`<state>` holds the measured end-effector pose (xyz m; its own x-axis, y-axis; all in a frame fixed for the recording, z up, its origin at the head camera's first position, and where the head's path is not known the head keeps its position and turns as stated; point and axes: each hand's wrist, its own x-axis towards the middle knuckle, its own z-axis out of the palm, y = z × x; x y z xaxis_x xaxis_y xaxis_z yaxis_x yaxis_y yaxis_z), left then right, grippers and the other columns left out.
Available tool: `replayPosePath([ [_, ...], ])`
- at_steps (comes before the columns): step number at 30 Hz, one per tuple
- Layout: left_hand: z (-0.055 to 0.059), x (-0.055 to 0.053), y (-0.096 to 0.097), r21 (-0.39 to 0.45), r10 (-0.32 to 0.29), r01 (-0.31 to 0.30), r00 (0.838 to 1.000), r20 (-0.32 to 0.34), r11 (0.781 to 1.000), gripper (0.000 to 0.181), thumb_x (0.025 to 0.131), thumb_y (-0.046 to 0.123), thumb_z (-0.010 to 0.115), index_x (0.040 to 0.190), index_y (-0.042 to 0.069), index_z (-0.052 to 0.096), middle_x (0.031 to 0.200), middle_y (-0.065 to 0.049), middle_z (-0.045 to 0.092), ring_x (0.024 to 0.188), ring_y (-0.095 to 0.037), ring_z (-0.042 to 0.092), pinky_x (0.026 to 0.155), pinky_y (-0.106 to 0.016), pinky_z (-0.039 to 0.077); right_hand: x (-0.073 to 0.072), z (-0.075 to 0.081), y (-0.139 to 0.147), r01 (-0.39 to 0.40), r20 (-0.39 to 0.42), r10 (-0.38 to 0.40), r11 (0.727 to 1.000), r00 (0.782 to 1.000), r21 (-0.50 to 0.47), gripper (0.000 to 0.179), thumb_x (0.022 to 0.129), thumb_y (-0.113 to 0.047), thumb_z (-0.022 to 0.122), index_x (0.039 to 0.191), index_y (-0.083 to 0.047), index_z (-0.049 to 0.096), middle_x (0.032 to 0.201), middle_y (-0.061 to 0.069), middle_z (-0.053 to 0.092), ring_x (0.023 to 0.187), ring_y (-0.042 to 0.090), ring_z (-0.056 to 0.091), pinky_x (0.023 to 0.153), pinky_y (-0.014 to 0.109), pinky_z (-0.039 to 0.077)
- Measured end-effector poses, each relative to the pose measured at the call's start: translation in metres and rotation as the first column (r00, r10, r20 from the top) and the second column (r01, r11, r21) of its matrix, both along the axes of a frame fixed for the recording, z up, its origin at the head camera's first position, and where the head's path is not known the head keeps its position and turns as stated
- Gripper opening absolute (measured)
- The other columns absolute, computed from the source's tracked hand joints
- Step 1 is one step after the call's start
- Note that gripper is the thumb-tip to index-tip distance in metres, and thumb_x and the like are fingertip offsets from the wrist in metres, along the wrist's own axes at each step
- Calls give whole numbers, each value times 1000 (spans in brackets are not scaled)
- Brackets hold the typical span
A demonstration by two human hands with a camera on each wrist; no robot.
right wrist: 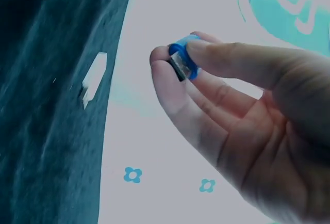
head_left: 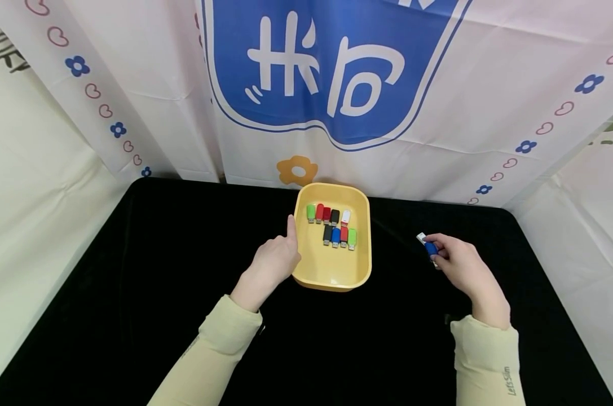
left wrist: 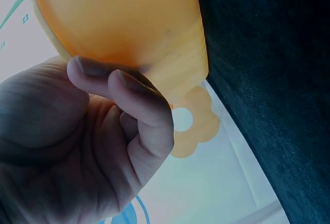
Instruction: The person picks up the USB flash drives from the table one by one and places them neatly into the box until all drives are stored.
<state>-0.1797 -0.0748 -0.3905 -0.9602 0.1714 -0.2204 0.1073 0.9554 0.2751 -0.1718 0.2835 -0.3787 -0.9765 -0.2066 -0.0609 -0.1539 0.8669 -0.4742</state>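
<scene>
A yellow plastic tray (head_left: 311,272) stands on the black cloth, with two rows of USB flash drives inside. My left hand (head_left: 274,258) holds the tray's left wall; its index finger points forward along the rim. In the left wrist view, curled fingers (left wrist: 139,97) press the outer wall, and the thumb's tip is hidden. To the right of the tray, my right hand (head_left: 461,265) pinches a blue USB flash drive (head_left: 431,248) between thumb and fingers. Its metal plug (right wrist: 180,65) shows in the right wrist view. A white USB stick (right wrist: 94,79) lies on the cloth beyond the fingertips.
Green, red, black and white drives (head_left: 345,217) make up the tray's back row; a blue drive (head_left: 335,237) lies in the front row. Behind the tray hangs a white curtain (head_left: 255,152) with a blue emblem. White fabric walls border the table on both sides.
</scene>
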Motion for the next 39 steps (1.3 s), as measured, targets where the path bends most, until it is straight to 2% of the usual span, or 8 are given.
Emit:
replayPosePath([
  [5, 0, 0, 0, -6, -7, 7, 1000, -2, 1000, 83, 97, 13, 59, 158, -6, 5, 58, -2, 51, 45, -12, 44, 42, -22, 32, 1, 3, -10, -77, -20, 77, 997, 997, -5, 43, 92, 6, 57, 134, -2, 58, 117, 25, 66, 100, 35, 66, 86, 53, 54],
  [10, 1, 1, 0, -5, -6, 6, 1000, -1, 1000, 83, 98, 13, 58, 158, -6, 5, 57, -2, 52, 45, -12, 44, 42, -22, 32, 2, 6, -19, -81, -7, 81, 996, 997, -28, 44, 92, 7, 58, 135, -3, 57, 127, 28, 61, 109, 41, 65, 92, 58, 52],
  [15, 0, 0, 1, -8, -3, 3, 1000, 6, 1000, 83, 98, 14, 58, 158, -5, 5, 58, -2, 52, 45, -12, 45, 42, -22, 33, 2, 8, -28, -61, -52, 58, 997, 997, -46, 44, 92, 6, 59, 136, -3, 57, 127, 25, 62, 107, 38, 66, 92, 56, 54],
  [22, 1, 0, 0, -5, 3, -3, 1000, 10, 1000, 83, 98, 13, 58, 158, -5, 4, 59, -3, 53, 46, -12, 45, 43, -22, 33, 3, 9, -39, -76, -137, 66, 995, 988, -66, 44, 91, 8, 60, 133, -4, 60, 118, 22, 65, 101, 33, 66, 87, 52, 56],
  [29, 1, 0, 0, -7, 7, -7, 1000, 24, 1000, 83, 98, 14, 58, 158, -5, 4, 59, -3, 53, 47, -13, 45, 43, -22, 33, 4, 10, -56, -84, -158, 67, 991, 985, -104, 45, 90, 9, 61, 132, -5, 60, 121, 19, 65, 102, 31, 68, 87, 47, 58],
  [35, 1, 0, 0, -10, 4, -4, 1000, 16, 1000, 83, 98, 14, 58, 158, -5, 4, 59, -3, 52, 47, -13, 45, 43, -22, 33, 7, 10, -70, -128, -273, 80, 978, 959, -163, 43, 85, 11, 69, 125, -3, 62, 116, 16, 67, 95, 26, 70, 80, 39, 60],
  [39, 0, 0, 1, -13, 6, -6, 1000, 14, 1000, 84, 98, 15, 59, 158, -5, 4, 59, -3, 53, 47, -13, 47, 43, -23, 34, 9, 11, -78, -130, -297, 69, 973, 953, -192, 40, 85, 9, 71, 122, -3, 62, 114, 14, 67, 95, 25, 70, 81, 37, 60],
])
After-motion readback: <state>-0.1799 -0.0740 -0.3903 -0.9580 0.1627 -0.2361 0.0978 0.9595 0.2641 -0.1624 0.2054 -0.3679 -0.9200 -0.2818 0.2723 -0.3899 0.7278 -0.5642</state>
